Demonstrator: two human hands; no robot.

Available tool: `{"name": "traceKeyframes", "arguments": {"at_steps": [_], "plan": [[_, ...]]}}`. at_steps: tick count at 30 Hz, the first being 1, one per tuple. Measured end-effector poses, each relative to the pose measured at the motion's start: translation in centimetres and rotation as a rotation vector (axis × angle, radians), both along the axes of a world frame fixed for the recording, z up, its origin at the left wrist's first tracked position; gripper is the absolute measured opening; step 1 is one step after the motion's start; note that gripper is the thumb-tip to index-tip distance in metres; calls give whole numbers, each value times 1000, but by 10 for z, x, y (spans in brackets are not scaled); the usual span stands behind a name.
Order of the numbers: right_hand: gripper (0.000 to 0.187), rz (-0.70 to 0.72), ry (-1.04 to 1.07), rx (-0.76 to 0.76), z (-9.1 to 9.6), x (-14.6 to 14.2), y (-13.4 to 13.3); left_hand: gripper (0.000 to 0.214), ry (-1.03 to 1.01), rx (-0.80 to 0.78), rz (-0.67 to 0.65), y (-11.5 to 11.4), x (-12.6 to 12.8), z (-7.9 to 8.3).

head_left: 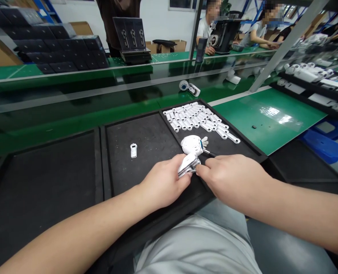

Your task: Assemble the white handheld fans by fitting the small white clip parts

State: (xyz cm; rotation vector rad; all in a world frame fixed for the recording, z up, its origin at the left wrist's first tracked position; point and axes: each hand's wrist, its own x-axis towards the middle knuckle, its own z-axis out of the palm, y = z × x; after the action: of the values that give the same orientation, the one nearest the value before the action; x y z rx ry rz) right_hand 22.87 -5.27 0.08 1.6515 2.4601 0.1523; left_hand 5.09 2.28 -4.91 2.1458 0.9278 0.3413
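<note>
My left hand point(164, 182) is closed around a small white plastic part point(188, 164), held just above the black tray point(146, 133). My right hand point(231, 179) pinches the same part from the right, and a thin dark tool point(210, 152) pokes out past its fingers. Right behind the hands lies a round white housing point(193, 144). Farther back in the tray is a spread of several small white flat pieces point(199, 118). One single white piece point(133, 150) lies alone at the tray's left middle.
A second black tray point(43, 182) lies to the left. A green conveyor point(72, 110) runs behind, with a white device point(190, 88) on it. Stacked black trays point(57, 49) stand far left. Shelves of white parts point(314, 76) are right. Other people sit at the far bench point(171, 57).
</note>
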Motion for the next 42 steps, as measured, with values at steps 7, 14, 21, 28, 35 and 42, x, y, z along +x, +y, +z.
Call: {"name": "traceKeyframes", "arguments": {"at_steps": [7,14,21,28,35,42], "plan": [[11,-36,8,-59,-10,-3,-2,29,55,23,-43,-2,0,-8],[10,-38,-2,-64,-11,-5,3,28,79,41,-13,-1,0,-5],[12,-47,6,-103,-12,-10,7,27,96,22,-14,1,0,-6],[23,-176,240,158,-33,16,17,34,-318,-467,203,20,3,-6],[34,-27,337,149,-95,-31,13,47,-820,-627,275,30,-3,11],[26,-67,527,321,-91,-12,26,46,-951,-640,275,28,-8,17]]}}
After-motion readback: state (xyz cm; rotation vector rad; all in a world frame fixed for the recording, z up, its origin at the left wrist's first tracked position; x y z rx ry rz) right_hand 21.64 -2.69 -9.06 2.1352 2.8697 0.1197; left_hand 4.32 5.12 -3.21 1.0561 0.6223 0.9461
